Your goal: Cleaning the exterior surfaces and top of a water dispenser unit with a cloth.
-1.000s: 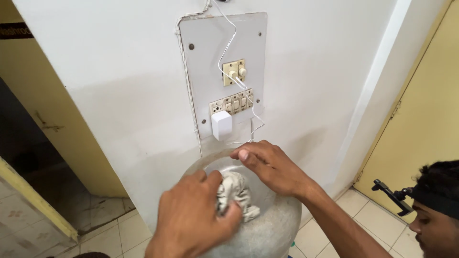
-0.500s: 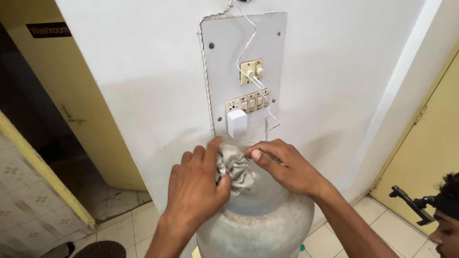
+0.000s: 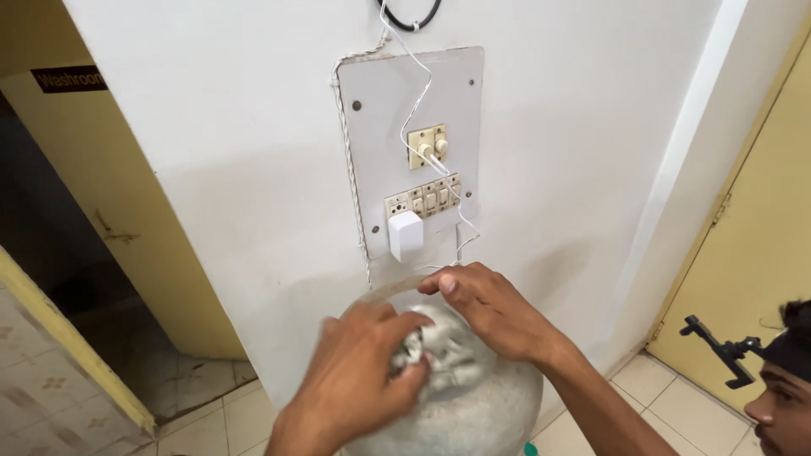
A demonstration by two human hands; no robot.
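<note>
A crumpled bundle of white cord (image 3: 435, 359) lies on top of a large grey rounded jug (image 3: 473, 405), which stands against the white wall (image 3: 211, 169). The bundle sits between the two hands, half hidden by them, and motion blur makes its exact shape hard to read; it looks like a thin wire with small white plastic pieces gathered into a loose wad.

The left hand (image 3: 359, 380) is curled over the near side of the bundle, its fingers (image 3: 405, 325) bent around the wad and grasping it. The right hand (image 3: 490, 308) rests just beyond, its fingers (image 3: 448, 283) pinched together at the far upper edge of the bundle, apparently holding a strand of cord, though the blur leaves that uncertain.

Judging by its look, the cord is light, soft and limp, so it will sag, tangle and slip out in loops unless it is held as a whole wad or by a firm pinch on one strand. The thin wire seems easy to kink or snap if tugged hard. The jug's domed top is smooth, so anything loose may slide off it.

Just above the right fingers a thin white wire (image 3: 422, 127) runs up the wall to a grey switch panel (image 3: 410, 152), where a white plug block (image 3: 405, 235) sits below a row of switches (image 3: 427, 201). Well to the right, a person's head (image 3: 786, 380) shows beside a yellow door (image 3: 752, 236); left of the hands is an open doorway (image 3: 76, 253).
</note>
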